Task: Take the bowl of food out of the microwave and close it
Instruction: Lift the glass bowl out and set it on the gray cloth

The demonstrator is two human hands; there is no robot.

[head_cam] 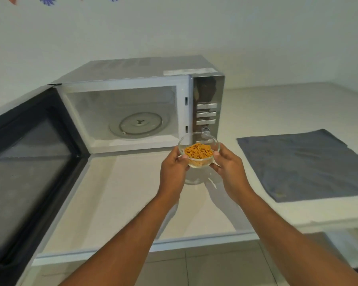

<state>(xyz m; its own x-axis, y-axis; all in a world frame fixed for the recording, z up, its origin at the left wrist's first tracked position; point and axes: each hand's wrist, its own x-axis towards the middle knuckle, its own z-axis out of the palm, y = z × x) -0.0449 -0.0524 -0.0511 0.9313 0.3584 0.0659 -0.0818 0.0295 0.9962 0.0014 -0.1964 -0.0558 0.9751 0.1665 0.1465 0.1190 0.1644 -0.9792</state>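
Your left hand (pixel 173 169) and right hand (pixel 228 167) cradle the glass bowl (pixel 198 150) from either side, fingers (pixel 183 157) clamped against its wall, thumbs up by the rim. The bowl of orange food (pixel 198 152) is held in the air above the desk (pixel 120 195), clear of the cavity and just in front of the microwave's (pixel 132 100) control panel (pixel 207 108). So the taking-out looks done; you are in the carry. Next, I judge, you need to set the bowl down on bare desk or on the grey cloth (pixel 306 164) toward the right edge, then free a hand. Beyond the bowl, the turntable (pixel 140 125) sits bare, and the door (pixel 27 162) hangs wide open at the left edge, waiting to be swung shut.
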